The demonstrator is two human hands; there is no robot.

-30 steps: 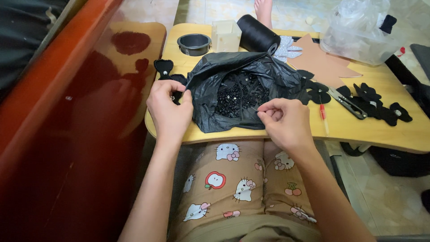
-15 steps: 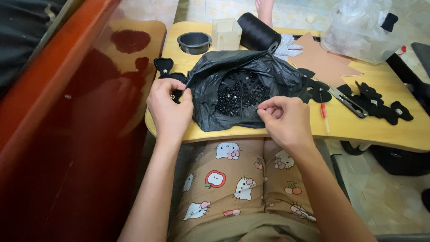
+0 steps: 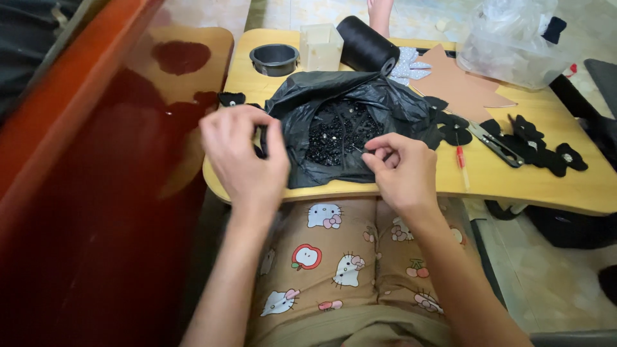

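On the yellow table (image 3: 514, 186), the black bag (image 3: 340, 103) of beads (image 3: 337, 132) is pinched open at its rim by the left hand (image 3: 247, 154), while something too small to identify is pinched in the right hand (image 3: 402, 168).

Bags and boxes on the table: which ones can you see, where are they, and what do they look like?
Black bag: middle of the table, crumpled, open, shiny black beads inside.
Clear bag: far right corner, puffy, see-through plastic.
Small box: far edge, square, pale and see-through.
Round tin: left of the box, dark, low.
No labels, signs or screens show.
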